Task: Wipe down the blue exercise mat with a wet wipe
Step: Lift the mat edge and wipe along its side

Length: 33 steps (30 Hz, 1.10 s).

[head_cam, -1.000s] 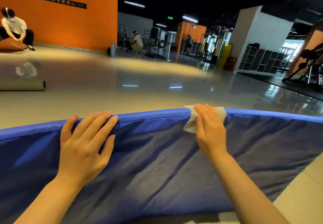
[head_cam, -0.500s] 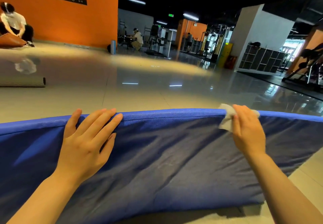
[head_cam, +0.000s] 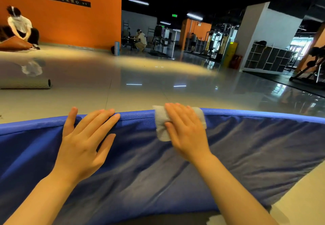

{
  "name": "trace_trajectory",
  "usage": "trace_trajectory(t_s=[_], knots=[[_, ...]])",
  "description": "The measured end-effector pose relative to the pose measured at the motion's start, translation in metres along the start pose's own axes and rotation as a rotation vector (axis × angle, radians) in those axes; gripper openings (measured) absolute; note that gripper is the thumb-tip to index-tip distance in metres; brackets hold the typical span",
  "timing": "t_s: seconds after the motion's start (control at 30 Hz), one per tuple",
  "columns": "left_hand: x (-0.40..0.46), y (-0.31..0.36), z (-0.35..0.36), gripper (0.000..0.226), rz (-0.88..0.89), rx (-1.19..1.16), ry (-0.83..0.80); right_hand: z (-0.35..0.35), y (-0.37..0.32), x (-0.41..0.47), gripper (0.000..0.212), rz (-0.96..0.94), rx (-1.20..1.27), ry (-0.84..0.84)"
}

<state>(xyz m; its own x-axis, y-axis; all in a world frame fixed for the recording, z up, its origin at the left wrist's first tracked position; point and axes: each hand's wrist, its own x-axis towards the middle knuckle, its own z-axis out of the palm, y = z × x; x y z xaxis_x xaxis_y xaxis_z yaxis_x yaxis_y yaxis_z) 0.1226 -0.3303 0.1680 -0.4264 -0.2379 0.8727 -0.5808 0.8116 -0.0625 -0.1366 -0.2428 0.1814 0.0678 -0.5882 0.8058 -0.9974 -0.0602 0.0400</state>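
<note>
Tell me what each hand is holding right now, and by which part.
Neither hand grips anything. The right hand presses the wet wipe flat against the blue mat's far edge; the left hand rests flat on the mat.

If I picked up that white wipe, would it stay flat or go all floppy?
Probably floppy: the thin white wet wipe already bends over the raised edge of the blue padded exercise mat under the right hand. It looks light too, being so thin. Its loose corner may droop.
</note>
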Motion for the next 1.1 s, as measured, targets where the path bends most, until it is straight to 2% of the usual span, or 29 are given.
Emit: trace_trajectory(t_s=[0.13,0.23,0.37,0.5,0.57,0.63,0.7,0.83,0.93,1.1], knots=[[0.001,0.003,-0.001,0.046,-0.006,-0.031,-0.014,-0.031,0.077,-0.023,0.056,0.33,-0.09,-0.038],[0.002,0.008,-0.001,0.044,-0.034,-0.056,0.008,-0.031,0.081,-0.021,0.059,0.496,-0.043,0.039],[0.002,0.007,0.0,0.048,-0.061,-0.071,-0.01,-0.002,-0.004,0.01,0.032,0.326,0.087,0.151],[0.002,0.0,-0.003,0.047,-0.039,-0.068,-0.053,0.021,-0.084,0.022,0.034,0.134,0.247,0.095],[0.001,-0.002,-0.004,0.048,-0.031,-0.069,-0.079,0.018,-0.079,0.02,0.041,0.019,0.236,0.019],[0.0,-0.003,-0.005,0.05,-0.027,-0.079,-0.104,0.012,-0.044,0.011,0.046,-0.071,0.116,-0.028],[0.001,-0.004,-0.006,0.049,-0.024,-0.096,-0.117,0.002,0.003,-0.004,0.048,-0.056,-0.023,-0.04],[0.002,0.0,-0.005,0.044,-0.03,-0.123,-0.097,-0.021,0.066,-0.021,0.05,0.213,-0.104,-0.039],[0.004,0.003,-0.004,0.043,-0.062,-0.146,-0.075,-0.01,0.043,-0.003,0.041,0.316,0.087,0.051],[0.007,0.005,-0.007,0.043,-0.169,-0.261,-0.064,0.02,-0.06,0.025,0.043,0.204,0.288,0.093]])
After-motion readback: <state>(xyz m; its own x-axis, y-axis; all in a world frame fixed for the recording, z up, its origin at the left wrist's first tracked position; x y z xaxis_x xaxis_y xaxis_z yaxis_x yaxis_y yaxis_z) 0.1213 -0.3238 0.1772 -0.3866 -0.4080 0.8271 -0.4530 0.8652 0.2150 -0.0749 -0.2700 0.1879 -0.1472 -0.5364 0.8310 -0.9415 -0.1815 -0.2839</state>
